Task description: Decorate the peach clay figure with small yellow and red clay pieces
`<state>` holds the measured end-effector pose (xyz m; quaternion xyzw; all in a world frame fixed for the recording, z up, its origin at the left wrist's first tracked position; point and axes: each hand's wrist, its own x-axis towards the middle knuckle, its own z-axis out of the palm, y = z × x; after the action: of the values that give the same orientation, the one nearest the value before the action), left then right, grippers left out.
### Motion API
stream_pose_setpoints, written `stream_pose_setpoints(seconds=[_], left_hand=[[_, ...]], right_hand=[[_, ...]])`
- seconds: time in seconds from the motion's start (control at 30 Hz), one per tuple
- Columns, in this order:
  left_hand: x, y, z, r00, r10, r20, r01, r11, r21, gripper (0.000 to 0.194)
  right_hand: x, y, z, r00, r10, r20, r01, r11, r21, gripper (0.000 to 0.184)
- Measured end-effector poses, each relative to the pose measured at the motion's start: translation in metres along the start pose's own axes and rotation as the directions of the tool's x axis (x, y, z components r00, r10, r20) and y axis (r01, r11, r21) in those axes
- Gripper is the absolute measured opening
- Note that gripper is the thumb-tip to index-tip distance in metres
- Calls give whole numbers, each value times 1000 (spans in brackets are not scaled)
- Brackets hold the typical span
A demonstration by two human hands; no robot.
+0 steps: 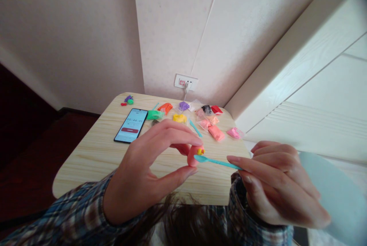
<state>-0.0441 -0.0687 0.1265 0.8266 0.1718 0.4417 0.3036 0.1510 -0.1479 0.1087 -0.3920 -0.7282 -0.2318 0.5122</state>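
My left hand (149,162) pinches a small pink clay figure (193,156) between thumb and fingers, held above the near edge of the wooden table (94,150). The figure has a tiny yellow and red piece on its top. My right hand (275,181) grips a thin teal plastic tool (215,161), and the tool's spoon-shaped tip touches the pink figure's right side. Both sleeves are blue plaid.
On the table lie a phone (131,125) showing a timer, several small bags of coloured clay (197,118), a second teal tool (195,128) and small clay bits (127,100) at the far left. A wall socket (185,82) sits behind. A white panel (315,97) stands right.
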Motion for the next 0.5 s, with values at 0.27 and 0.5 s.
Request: stream_pose_setpoints(seconds=[0.27,0.5], left_hand=[[-1,-1,1,1000,2,1,-2,1000,-15,24],[1,0,1,999,-40,16,41,996,-83,22]], right_hand=[[-1,-2,2,999,38,-14,-38,999,39,32],[1,-3,1,1000,-2,3,1,1000,26,30]])
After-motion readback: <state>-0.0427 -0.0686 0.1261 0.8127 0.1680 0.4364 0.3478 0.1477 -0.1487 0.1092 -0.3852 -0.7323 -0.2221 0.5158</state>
